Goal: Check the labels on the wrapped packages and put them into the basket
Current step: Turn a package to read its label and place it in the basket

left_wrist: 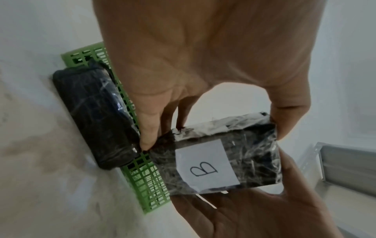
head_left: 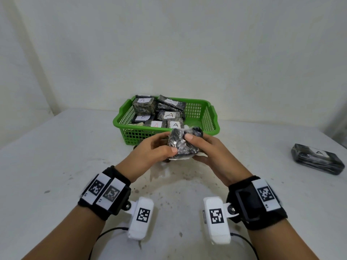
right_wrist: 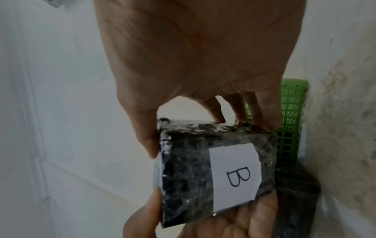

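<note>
You see a white desk (head_left: 56, 156), its top stained with dark specks and smudges toward its near middle. Behind the desk rises a plain white wall (head_left: 169, 44). Beside the desk stands a grey metal frame (left_wrist: 346, 164).

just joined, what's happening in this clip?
A person holds one wrapped package in both hands, left hand and right hand, just in front of the green basket. Its label faces down toward the wrist cameras and reads B. The basket already holds several labelled packages; another package marked A lies on the table at right.
</note>
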